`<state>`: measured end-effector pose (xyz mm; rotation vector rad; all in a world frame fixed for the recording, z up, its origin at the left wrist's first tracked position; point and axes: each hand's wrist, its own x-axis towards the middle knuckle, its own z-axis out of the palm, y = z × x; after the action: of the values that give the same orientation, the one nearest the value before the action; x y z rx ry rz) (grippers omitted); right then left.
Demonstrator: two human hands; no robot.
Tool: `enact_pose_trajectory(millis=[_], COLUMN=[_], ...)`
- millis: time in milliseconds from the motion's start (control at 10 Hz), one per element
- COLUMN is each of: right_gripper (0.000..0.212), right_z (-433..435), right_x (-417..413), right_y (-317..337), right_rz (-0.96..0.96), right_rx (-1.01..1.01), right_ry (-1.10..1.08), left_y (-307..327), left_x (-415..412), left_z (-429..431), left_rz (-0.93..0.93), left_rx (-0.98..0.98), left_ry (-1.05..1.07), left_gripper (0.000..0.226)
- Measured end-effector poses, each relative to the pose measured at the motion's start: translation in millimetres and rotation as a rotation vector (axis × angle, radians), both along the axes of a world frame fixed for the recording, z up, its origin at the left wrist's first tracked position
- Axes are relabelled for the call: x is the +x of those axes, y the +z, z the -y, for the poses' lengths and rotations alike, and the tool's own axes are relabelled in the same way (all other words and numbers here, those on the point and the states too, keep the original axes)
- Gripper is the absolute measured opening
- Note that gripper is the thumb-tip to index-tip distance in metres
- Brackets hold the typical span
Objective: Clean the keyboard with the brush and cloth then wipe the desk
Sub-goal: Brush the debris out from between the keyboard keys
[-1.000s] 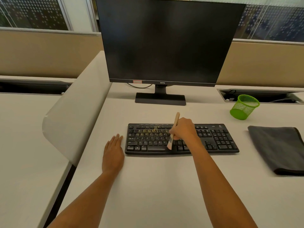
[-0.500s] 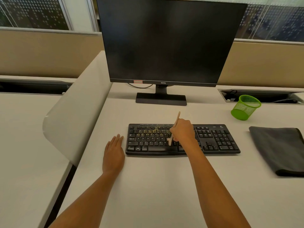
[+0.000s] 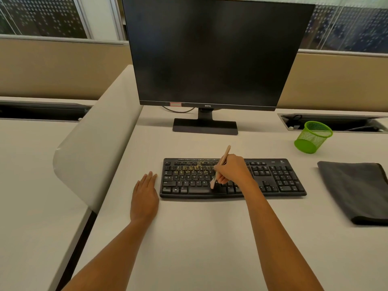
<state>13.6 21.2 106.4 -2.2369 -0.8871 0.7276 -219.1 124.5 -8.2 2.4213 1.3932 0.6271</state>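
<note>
On the desk (image 3: 199,238) I see the black keyboard (image 3: 273,181) at centre, yellowish crumbs on its upper-left key rows, with my right hand (image 3: 233,171) closed around the wooden brush (image 3: 224,156), bristle end down on the lower keys. My left hand (image 3: 144,196) lies flat and open, holding nothing, just left of the keyboard. At far right stands a green mesh cup (image 3: 312,137), contents not discernible; the folded grey cloth (image 3: 354,190) lies nearer, right of the keyboard.

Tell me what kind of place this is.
Most likely an open-plan office workstation: a monitor and keyboard on a desk, partition panels between desks, and a cable tray set into the desktop.
</note>
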Motion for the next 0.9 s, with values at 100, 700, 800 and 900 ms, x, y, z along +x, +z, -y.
enact_pose_trajectory(millis=[100,700,800,900], right_gripper=[0.018,0.028,0.028,0.029], right_z=[-6,-12,2,21], right_x=[-6,-35,-17,17], right_y=[-1,3,16,34], right_rz=[0.024,0.381,0.106,0.166], right_rx=[0.01,0.022,0.096,0.028], right_ry=[0.003,0.322,0.296,0.305], left_y=[0,1,0,1], left_x=[0,0,0,0], left_z=[0,0,-1,0], left_rz=[-0.001,0.009,0.012,0.027], left_rx=[0.001,0.001,-0.007,-0.013], left_ry=[-0.006,-0.007,-0.005,-0.003], left_gripper=[0.049,0.049,0.049,0.048])
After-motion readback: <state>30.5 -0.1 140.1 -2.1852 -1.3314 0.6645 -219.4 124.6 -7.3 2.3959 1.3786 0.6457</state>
